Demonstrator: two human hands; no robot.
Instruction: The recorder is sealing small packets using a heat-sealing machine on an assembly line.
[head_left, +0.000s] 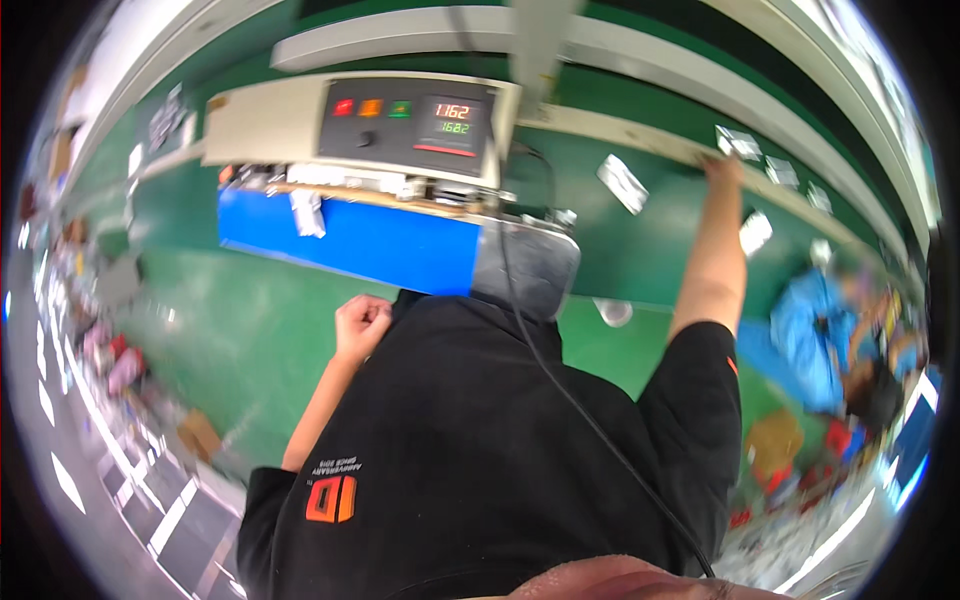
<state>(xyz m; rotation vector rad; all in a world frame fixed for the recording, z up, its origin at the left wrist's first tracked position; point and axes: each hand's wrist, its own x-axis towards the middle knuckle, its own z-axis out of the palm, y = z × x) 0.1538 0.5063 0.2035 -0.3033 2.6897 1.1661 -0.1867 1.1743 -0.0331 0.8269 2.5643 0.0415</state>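
Evidently, the right hand (pixel 722 174) is lying closest to a silver-and-white packet (pixel 741 143), which is sitting just beyond the fingertips and slightly to their right, near the pale strip (pixel 640 138) along the far side of the green bench (pixel 600 250). The packet's long axis is slanting crosswise to the forearm, its right end coming nearer the person. The left hand (pixel 363 325) is hanging well apart, beside the black shirt (pixel 480 430) and near the machine's blue panel (pixel 350 240), its fingers curling inward.

Blur is hiding the right fingertips, so I cannot tell whether they are pinching the packet or only touching it. The left palm is facing out of sight, and a dark cable (pixel 560 385) is crossing the shirt. Toward the right rim, a co-worker in blue (pixel 812 335) is blurring badly.
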